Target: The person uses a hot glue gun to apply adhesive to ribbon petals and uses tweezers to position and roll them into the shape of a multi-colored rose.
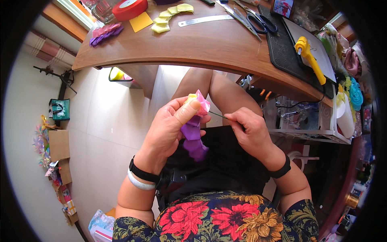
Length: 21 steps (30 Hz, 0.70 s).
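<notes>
My left hand (pixel 169 124) pinches a ribbon flower (pixel 202 104) with pink and yellow folded pieces, its thumb pressed on the yellow part. A strip of purple folded ribbon (pixel 193 137) hangs below the flower from the same hand. From the flower a thin green wire stem (pixel 217 114) runs right to my right hand (pixel 249 130), which grips its end between thumb and fingers. Both hands are above my lap, in front of the desk edge. The left fingers behind the flower are partly hidden.
On the wooden desk (pixel 169 45) lie a yellow folded ribbon strip (pixel 161 21), pink and purple strips (pixel 105 33), a red ribbon roll (pixel 130 7), a yellow card (pixel 141 22), a metal ruler (pixel 205 20), scissors (pixel 257 22) and a yellow glue gun (pixel 311 59) on a black mat (pixel 276 45).
</notes>
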Available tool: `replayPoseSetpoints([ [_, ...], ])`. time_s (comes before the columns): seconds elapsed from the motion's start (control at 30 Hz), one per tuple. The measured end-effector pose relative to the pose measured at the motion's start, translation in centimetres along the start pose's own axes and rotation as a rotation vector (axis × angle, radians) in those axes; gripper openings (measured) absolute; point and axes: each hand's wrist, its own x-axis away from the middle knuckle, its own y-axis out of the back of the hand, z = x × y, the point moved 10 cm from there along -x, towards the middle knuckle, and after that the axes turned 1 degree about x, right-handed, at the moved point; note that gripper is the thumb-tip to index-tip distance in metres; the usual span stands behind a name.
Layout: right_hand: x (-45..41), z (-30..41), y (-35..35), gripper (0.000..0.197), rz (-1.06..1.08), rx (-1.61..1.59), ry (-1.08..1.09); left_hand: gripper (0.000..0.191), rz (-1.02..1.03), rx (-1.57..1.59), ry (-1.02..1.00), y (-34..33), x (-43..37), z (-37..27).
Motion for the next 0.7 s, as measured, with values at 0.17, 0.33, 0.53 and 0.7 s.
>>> replayPoseSetpoints([
  [0.17, -0.1, -0.3, -0.4, 0.012, 0.101, -0.021, 0.025, 0.04, -0.007, -0.006, -0.013, 0.2, -0.5, 0.0],
  [0.33, -1.6, 1.1, 6.6, 0.025, -0.083, 0.059, 0.099, 0.041, -0.002, 0.045, -0.032, -0.3, -0.5, -0.5],
  [0.53, -3.7, -5.5, 24.3, 0.031, -0.624, 0.652, -0.052, 0.042, 0.024, 0.092, -0.019, -1.2, -0.3, -0.8],
  [0.7, -6.0, -12.4, 23.7, 0.042, -0.336, 0.801, -0.279, 0.042, 0.036, 0.094, -0.021, -1.5, -1.0, -0.2],
])
